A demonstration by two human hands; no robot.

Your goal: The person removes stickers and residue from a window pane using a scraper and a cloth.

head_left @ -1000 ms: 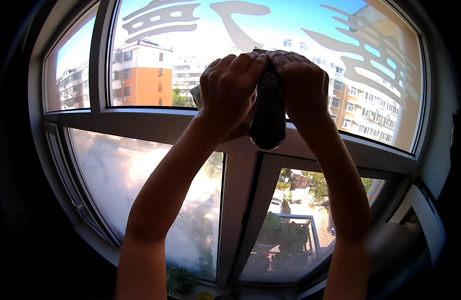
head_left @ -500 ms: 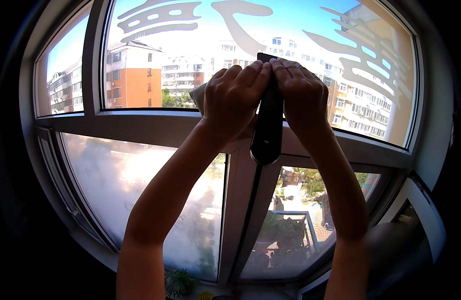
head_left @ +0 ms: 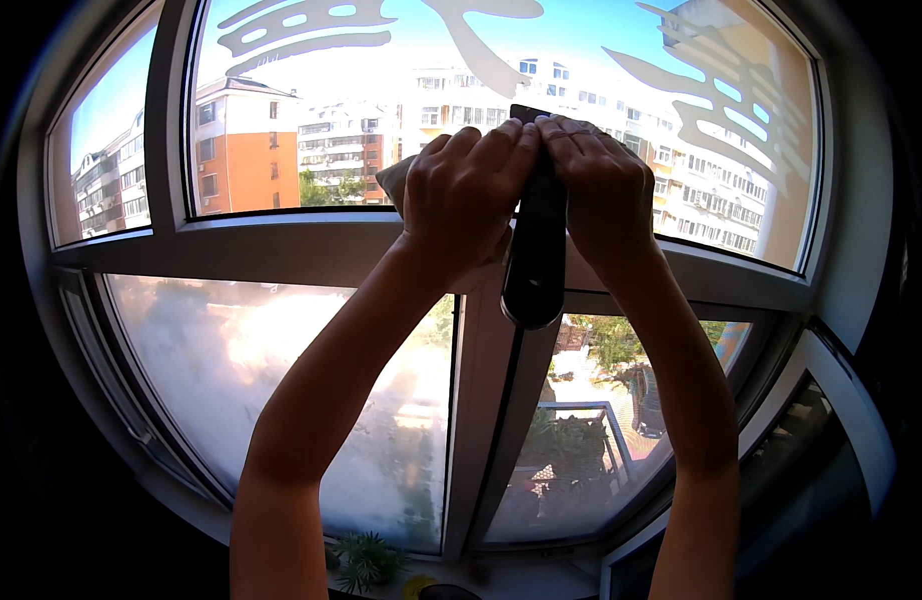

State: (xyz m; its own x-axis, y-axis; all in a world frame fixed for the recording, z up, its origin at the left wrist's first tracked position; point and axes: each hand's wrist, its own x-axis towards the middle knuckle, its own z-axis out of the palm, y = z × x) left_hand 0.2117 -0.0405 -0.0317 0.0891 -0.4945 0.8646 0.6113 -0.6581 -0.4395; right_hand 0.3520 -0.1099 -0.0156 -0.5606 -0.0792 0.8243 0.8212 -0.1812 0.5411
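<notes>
Both my arms are raised in front of a window. My left hand [head_left: 465, 188] and my right hand [head_left: 605, 185] are closed side by side, with their fingertips meeting near the top of a long black handle-like object [head_left: 537, 250]. This object has a squared upper end and a rounded lower end that hangs down between my wrists; its exact kind does not show. A grey-green pointed corner [head_left: 391, 186] of something, perhaps cloth, sticks out behind my left hand. The rest of it is hidden by my hands.
Ahead is a grey window frame [head_left: 291, 238] with pale decals [head_left: 481, 50] on the upper pane. A frosted pane [head_left: 251, 370] lies lower left, a see-through pane [head_left: 581, 480] lower right. A green plant [head_left: 367, 562] stands at the bottom; an open sash [head_left: 831, 430] juts in at right.
The window and buildings have shifted slightly left and up in view. My hands and the black object keep nearly the same place and grip.
</notes>
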